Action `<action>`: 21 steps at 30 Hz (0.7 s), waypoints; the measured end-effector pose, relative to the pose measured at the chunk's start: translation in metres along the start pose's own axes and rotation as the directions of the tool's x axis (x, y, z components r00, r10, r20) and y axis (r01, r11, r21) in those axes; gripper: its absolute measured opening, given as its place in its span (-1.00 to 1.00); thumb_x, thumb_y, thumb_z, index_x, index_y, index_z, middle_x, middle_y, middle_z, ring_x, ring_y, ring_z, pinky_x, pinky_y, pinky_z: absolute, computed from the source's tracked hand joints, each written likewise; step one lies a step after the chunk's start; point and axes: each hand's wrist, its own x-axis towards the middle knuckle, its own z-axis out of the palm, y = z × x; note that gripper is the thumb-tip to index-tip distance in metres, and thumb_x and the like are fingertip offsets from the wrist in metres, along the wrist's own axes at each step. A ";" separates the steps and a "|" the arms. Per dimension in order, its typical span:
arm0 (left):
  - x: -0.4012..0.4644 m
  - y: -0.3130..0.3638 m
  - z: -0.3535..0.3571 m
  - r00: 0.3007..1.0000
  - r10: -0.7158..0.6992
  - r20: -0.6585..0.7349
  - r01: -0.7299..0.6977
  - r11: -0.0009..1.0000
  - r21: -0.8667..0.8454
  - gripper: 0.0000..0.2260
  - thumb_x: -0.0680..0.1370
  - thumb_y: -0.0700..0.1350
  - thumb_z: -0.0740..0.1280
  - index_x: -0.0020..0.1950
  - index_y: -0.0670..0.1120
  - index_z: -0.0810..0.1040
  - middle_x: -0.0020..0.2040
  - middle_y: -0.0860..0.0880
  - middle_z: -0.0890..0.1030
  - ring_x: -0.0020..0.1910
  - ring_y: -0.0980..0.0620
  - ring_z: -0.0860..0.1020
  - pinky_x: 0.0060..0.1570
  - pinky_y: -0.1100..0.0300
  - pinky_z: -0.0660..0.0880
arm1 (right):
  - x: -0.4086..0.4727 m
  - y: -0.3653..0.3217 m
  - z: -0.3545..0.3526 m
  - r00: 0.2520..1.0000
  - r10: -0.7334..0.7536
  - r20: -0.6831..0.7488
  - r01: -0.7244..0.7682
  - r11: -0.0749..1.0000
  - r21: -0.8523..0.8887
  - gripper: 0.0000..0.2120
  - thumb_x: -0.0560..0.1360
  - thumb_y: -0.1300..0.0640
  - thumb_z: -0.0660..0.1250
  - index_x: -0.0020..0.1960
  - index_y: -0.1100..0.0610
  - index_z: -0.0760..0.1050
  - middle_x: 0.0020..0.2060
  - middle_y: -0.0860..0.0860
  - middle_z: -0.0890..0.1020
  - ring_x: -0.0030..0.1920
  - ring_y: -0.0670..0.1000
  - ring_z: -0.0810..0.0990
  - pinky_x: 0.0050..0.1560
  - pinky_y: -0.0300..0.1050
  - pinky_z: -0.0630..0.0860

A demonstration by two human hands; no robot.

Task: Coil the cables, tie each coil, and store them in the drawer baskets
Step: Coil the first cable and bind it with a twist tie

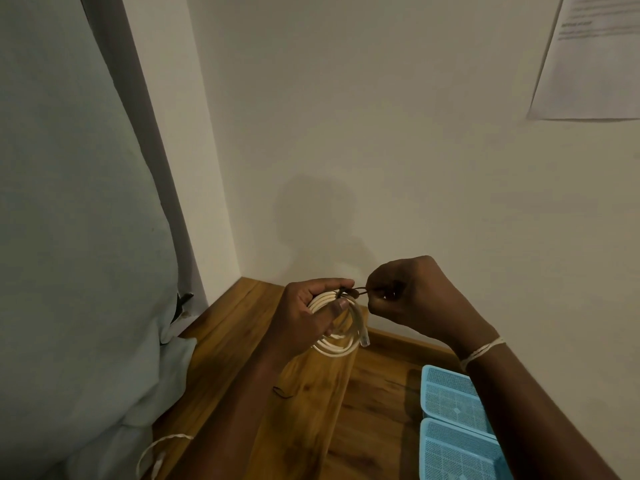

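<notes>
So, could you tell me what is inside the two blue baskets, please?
Both blue baskets show only bare mesh floor. The right arm and the frame edge hide their right parts, so those cannot be checked.

Wooden top (304, 403) lies open between the curtain (86, 271) bunched along its left edge and two blue baskets (453, 427) at right, with walls closing the far corner and a small dark tie (282, 393) mid-surface.

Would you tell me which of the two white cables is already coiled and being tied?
The coiled white cable gripped in the left hand, where the right hand pulls a dark tie. The other white cable lies loose at lower left.
</notes>
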 end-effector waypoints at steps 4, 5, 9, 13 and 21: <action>0.001 0.003 0.001 1.000 0.014 -0.009 -0.013 1.000 0.018 -0.75 0.52 -0.27 0.38 0.17 -0.08 0.63 0.02 -0.03 0.70 -0.38 0.13 0.61 -0.41 0.25 0.54 | -0.001 0.001 0.002 1.000 -0.011 -0.007 0.011 1.000 0.017 -0.90 0.44 0.21 0.49 -0.04 0.13 0.71 -0.27 -0.17 0.59 -0.34 -0.24 0.56 -0.29 -0.51 0.45; 0.001 0.003 0.002 1.000 0.018 -0.011 -0.018 1.000 0.026 -0.75 0.52 -0.27 0.39 0.17 -0.06 0.63 0.02 -0.02 0.70 -0.38 0.14 0.62 -0.41 0.26 0.54 | -0.001 0.001 0.002 1.000 -0.025 -0.010 0.025 0.999 0.026 -0.90 0.45 0.20 0.49 -0.04 0.14 0.71 -0.26 -0.16 0.60 -0.34 -0.25 0.56 -0.28 -0.51 0.46; 0.004 0.001 0.005 1.000 0.031 -0.003 -0.031 0.998 0.049 -0.74 0.51 -0.25 0.41 0.19 -0.10 0.63 0.03 -0.03 0.69 -0.31 0.16 0.63 -0.36 0.29 0.54 | -0.002 0.001 0.006 0.998 -0.063 -0.014 0.064 0.995 0.072 -0.85 0.48 0.14 0.49 0.02 0.14 0.71 -0.21 -0.06 0.70 -0.30 -0.23 0.60 -0.24 -0.46 0.52; 0.007 -0.001 0.007 0.998 0.065 0.009 -0.066 0.993 0.101 -0.73 0.51 -0.23 0.41 0.21 -0.10 0.62 0.04 0.01 0.70 -0.22 0.20 0.64 -0.24 0.36 0.53 | -0.001 0.004 0.008 0.997 -0.071 -0.030 0.073 0.994 0.085 -0.84 0.50 0.17 0.47 0.07 0.15 0.70 -0.15 0.00 0.72 -0.26 -0.19 0.61 -0.20 -0.45 0.53; 0.010 0.004 0.012 0.999 0.029 -0.045 -0.030 1.000 -0.009 -0.72 0.45 -0.12 0.38 0.13 -0.03 0.44 -0.07 -0.07 0.67 -0.34 0.05 0.61 -0.40 0.25 0.51 | -0.002 0.014 0.010 1.000 0.023 -0.016 -0.020 0.984 0.178 -0.88 0.53 0.15 0.42 0.03 0.05 0.70 -0.11 -0.05 0.67 -0.26 -0.05 0.62 -0.28 -0.21 0.58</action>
